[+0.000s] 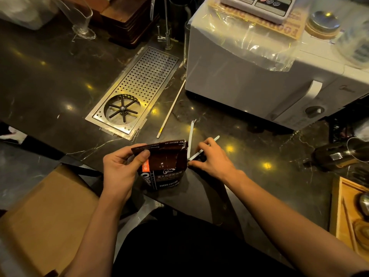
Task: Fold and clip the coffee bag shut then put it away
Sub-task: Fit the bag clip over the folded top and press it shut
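A dark brown coffee bag [165, 168] stands upright near the counter's front edge, its top folded over. My left hand [121, 168] grips the bag's folded top at its left corner, thumb on the front. My right hand [211, 158] holds a white hinged sealing clip [191, 142] at the bag's right edge. The clip's two arms are spread in a V, one pointing up, the other slanting right past my fingers. Its hinge end touches the bag's upper right corner.
A second white stick [171, 108] lies on the dark marble counter [50, 86] beside the perforated steel rinser tray [139, 86]. A white microwave [249, 76] stands at the right. A wooden tray [347, 212] sits at the lower right, a cardboard box [46, 216] at the lower left.
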A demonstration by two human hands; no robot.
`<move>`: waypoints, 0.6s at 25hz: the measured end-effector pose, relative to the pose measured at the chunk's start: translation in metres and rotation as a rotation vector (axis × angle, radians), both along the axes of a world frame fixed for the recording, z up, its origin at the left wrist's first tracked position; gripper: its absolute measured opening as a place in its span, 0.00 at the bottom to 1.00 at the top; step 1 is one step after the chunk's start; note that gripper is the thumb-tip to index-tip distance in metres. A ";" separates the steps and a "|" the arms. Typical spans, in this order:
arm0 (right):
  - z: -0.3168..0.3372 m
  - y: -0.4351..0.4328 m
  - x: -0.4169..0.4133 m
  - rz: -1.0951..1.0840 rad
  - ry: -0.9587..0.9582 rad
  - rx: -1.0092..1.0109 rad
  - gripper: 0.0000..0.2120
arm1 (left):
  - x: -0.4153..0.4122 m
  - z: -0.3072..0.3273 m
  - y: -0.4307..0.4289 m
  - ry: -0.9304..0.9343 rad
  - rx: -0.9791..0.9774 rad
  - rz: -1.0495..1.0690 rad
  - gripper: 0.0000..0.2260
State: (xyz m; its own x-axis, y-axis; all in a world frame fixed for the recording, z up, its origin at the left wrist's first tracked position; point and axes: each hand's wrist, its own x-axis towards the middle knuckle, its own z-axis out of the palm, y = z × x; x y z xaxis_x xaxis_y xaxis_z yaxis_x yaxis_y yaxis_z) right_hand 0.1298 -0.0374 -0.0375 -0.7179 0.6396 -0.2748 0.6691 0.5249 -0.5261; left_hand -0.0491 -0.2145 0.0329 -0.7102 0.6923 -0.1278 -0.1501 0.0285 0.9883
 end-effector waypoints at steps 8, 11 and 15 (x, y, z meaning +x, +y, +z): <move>0.021 0.006 0.047 -0.386 0.200 0.002 0.11 | 0.011 -0.003 0.047 0.009 0.031 -0.154 0.12; 0.030 0.006 0.067 -0.594 0.356 -0.043 0.07 | 0.018 -0.003 0.070 0.016 0.037 -0.242 0.08; 0.043 0.001 0.089 -0.853 0.523 -0.080 0.04 | 0.031 -0.002 0.097 0.050 0.023 -0.342 0.10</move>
